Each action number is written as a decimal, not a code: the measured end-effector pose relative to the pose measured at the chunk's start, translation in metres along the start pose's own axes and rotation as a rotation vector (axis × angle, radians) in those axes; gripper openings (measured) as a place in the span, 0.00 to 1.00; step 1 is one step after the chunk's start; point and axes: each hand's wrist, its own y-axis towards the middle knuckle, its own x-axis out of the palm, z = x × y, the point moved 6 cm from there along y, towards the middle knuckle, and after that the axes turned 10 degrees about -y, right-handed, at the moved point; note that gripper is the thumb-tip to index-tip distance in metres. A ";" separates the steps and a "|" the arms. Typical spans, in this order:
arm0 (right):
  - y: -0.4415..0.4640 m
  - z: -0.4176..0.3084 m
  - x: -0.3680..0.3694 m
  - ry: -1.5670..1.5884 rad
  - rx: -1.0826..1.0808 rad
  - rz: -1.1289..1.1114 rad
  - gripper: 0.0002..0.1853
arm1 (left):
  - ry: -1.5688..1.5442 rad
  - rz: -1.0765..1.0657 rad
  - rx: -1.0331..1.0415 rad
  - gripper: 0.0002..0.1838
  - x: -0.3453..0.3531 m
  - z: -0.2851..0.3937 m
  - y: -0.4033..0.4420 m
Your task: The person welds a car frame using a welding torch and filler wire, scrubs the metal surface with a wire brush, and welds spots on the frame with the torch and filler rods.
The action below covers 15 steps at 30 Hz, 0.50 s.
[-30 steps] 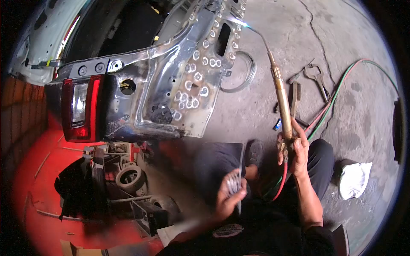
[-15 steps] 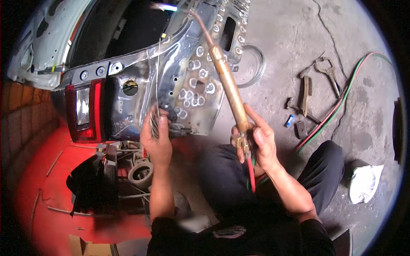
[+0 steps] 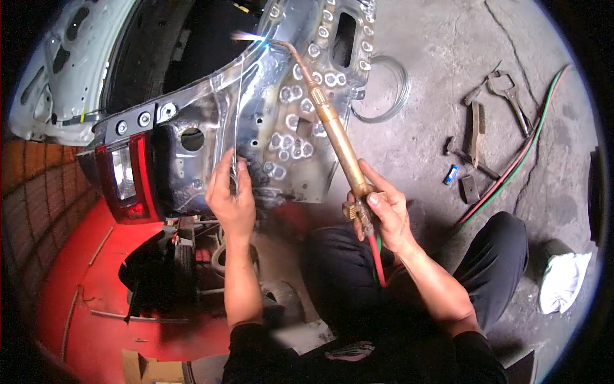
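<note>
My right hand [image 3: 387, 214] is wrapped round the valve end of a brass torch [image 3: 342, 147]. The torch slants up and left, and a flame [image 3: 249, 37] burns at its bent tip over the edge of the metal car panel [image 3: 275, 102]. My left hand [image 3: 231, 192] pinches a thin wire rod [image 3: 238, 109] that stands up from its fingers in front of the panel. A red and clear tail light [image 3: 128, 179] sits on the panel's left. Spot marks in rings cover the panel's right part.
A wire coil [image 3: 400, 89] lies on the floor right of the panel. Further right are a clamp [image 3: 508, 96], a brush [image 3: 477, 134], a hammer [image 3: 470, 157], a blue lighter [image 3: 451, 174] and red and green hoses [image 3: 518, 163]. A white cloth [image 3: 564, 281] lies near my knee.
The torch has come left from over the floor, its flame now at the panel's edge. My left hand has risen from near my lap to the panel with the rod. The view has shifted slightly.
</note>
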 end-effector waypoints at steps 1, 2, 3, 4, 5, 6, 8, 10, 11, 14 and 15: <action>0.001 0.000 0.001 -0.004 0.001 0.003 0.39 | 0.017 0.001 0.036 0.15 0.001 0.005 0.001; 0.002 0.000 0.002 -0.009 0.002 0.006 0.39 | 0.034 0.002 0.072 0.15 0.001 0.009 0.002; 0.002 0.001 0.002 -0.026 0.006 0.005 0.38 | 0.017 -0.003 0.050 0.15 0.001 0.008 0.002; 0.004 0.001 0.001 -0.044 0.008 0.003 0.37 | -0.001 -0.006 0.029 0.15 0.001 0.007 0.002; 0.004 0.002 0.001 -0.062 0.011 0.001 0.37 | -0.019 -0.010 0.007 0.15 0.001 0.006 0.001; 0.005 0.002 0.000 -0.064 0.008 0.002 0.36 | -0.021 -0.010 0.007 0.15 0.001 0.007 0.001; 0.007 0.004 -0.001 -0.067 -0.001 0.006 0.35 | -0.025 -0.011 0.008 0.14 0.002 0.007 0.003; 0.008 0.005 -0.003 -0.067 0.008 -0.003 0.35 | -0.039 -0.019 -0.011 0.14 0.004 0.010 0.005; 0.008 0.005 -0.004 -0.067 0.013 -0.009 0.35 | -0.045 -0.022 -0.022 0.14 0.005 0.011 0.006; 0.010 0.006 -0.004 -0.043 0.011 -0.005 0.35 | -0.029 -0.018 -0.015 0.14 0.008 0.007 0.009; 0.010 0.006 -0.004 -0.041 0.011 -0.010 0.35 | -0.015 -0.028 -0.019 0.14 0.008 0.008 0.010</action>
